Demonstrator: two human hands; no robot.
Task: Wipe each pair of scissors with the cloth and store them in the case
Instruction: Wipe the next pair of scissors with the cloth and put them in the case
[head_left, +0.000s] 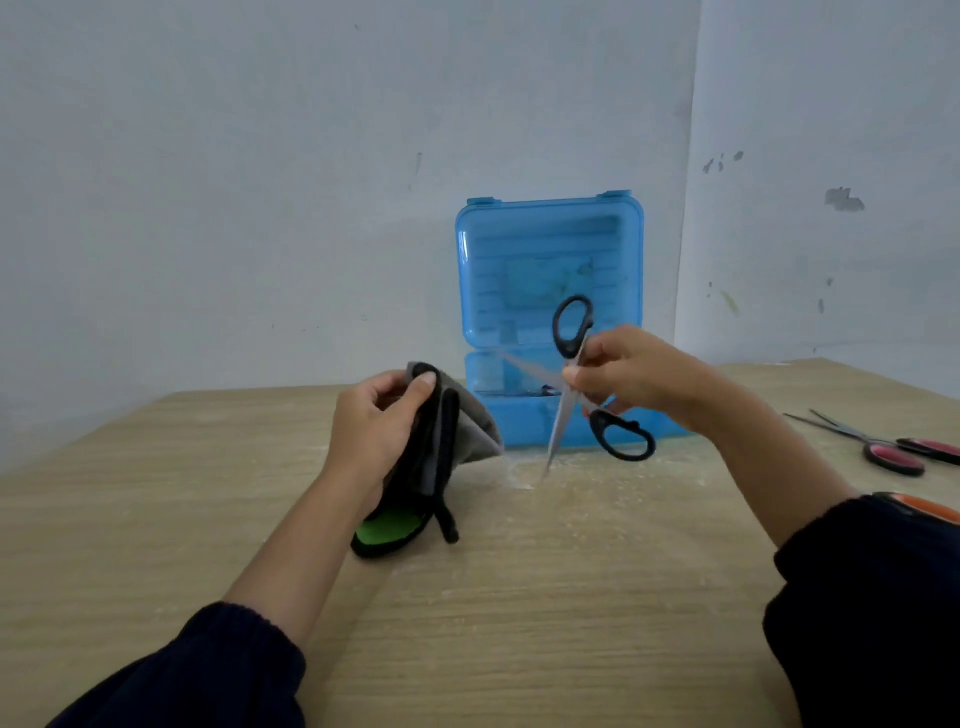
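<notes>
My right hand grips black-handled scissors near their pivot, blades spread apart, one blade pointing down toward the table and the other, blurred, toward the left. My left hand holds a folded grey and black cloth with a green patch at its lower end, just left of the scissors and apart from them. The blue plastic case stands open behind both hands, its lid upright against the wall.
Red-handled scissors lie on the wooden table at the right. An orange-handled object peeks out beside my right sleeve. White walls meet in a corner behind the case.
</notes>
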